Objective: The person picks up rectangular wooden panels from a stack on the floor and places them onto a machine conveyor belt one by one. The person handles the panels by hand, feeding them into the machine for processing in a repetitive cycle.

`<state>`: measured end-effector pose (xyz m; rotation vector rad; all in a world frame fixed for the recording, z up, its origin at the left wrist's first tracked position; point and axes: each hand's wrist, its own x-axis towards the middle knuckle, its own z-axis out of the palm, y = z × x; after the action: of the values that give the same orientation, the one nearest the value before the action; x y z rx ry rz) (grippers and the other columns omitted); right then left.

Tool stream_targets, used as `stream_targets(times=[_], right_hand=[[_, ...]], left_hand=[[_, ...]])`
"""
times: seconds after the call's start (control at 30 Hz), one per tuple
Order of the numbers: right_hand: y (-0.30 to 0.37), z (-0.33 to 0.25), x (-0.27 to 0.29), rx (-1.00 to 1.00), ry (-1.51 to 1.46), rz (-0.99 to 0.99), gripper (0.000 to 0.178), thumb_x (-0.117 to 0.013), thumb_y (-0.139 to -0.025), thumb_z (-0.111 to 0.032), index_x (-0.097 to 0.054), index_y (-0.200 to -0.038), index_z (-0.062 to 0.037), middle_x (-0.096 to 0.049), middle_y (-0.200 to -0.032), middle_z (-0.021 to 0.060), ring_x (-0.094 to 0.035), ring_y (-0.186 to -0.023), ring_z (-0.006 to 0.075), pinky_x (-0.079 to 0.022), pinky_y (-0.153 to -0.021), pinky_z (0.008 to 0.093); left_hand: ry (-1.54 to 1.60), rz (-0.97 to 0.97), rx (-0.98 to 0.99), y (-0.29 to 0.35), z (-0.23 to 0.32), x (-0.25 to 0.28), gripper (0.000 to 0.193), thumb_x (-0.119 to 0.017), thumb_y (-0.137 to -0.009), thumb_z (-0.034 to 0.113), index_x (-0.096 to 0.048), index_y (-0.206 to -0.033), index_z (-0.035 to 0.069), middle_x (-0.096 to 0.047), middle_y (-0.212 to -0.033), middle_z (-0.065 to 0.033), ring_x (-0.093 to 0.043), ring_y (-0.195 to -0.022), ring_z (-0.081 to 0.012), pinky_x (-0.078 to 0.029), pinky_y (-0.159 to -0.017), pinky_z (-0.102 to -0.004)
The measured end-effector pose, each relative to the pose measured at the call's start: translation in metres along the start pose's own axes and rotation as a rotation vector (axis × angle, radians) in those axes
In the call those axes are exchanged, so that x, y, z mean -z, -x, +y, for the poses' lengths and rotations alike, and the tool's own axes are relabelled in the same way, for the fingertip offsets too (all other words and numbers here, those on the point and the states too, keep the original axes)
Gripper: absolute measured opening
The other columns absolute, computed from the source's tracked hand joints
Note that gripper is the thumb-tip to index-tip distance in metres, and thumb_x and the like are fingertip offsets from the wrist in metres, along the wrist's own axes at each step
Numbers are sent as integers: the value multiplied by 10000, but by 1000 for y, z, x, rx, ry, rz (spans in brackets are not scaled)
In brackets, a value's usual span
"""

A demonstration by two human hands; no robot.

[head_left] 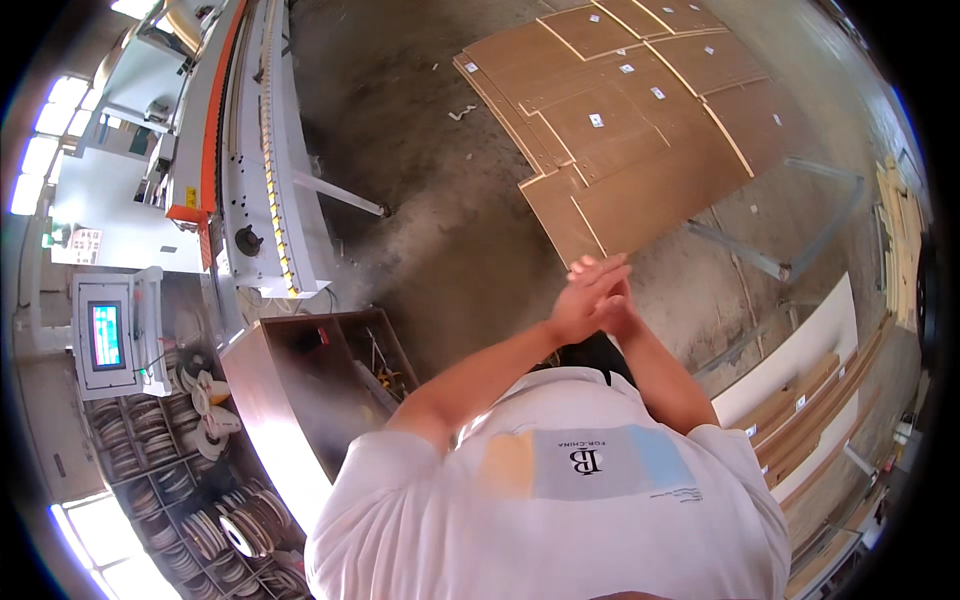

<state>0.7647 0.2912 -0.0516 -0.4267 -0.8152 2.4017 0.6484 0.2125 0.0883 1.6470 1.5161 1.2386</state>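
1. Workshop with a dusty concrete floor [400, 130]; on the left, a long edge-banding machine [240, 180] with an orange strip, and below it in view a control screen [107, 335] in a pale housing.
2. Lower left, rolls of edge banding [152, 440] racked in compartments; closer in, a brown open cabinet [300, 365] with tools inside.
3. Ahead and slightly right, brown panels [620, 205] lying flat side by side, several with small white labels [597, 120]. Cannot tell what bears them.
4. Left hand [577, 308] and right hand [622, 314] joined before a white T-shirt [540, 530], near the closest panel corner in view. Fingers overlapping; cannot tell how far spread or curled. No panel in either grip.
5. Looks like a pause between handling steps.
6. Probably calls next for parting both hands, then reaching forward to a panel edge.
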Motion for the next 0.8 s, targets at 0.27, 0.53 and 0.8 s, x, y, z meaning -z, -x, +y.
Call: stream_targets(times=[0.27, 0.53, 0.8], right_hand=[[-86, 3, -77, -859, -46, 35, 724, -334, -1036, -626, -568, -1370, -28, -628, -1352, 74, -602, -1204, 239, -492, -976, 412], [-200, -2, -16, -694, 296, 332, 451, -487, -1047, -441, -664, -1192, -53, -688, -1185, 48, -643, -1011, 157, -513, -865, 333], [-171, -3, 40, -686, 457, 700, 378, -584, -1002, -377, -692, -1111, -32, -711, -1078, 49, -677, -896, 168, -521, -783, 320]], left_hand=[[-145, 37, 957, 93, -236, 73, 381, -547, -985, 403, -682, -1137, 80, -712, -1147, -162, -678, -1100, -330, -547, -917, -413], [-34, -166, 1113, 75, -345, 174, 279, -568, -974, 310, -712, -1084, 98, -744, -993, -66, -711, -850, -182, -555, -770, -339], [195, -159, 1113, -109, -466, 176, 162, -554, -953, 214, -682, -957, 115, -661, -761, -3, -589, -607, -114, -444, -570, -269]])
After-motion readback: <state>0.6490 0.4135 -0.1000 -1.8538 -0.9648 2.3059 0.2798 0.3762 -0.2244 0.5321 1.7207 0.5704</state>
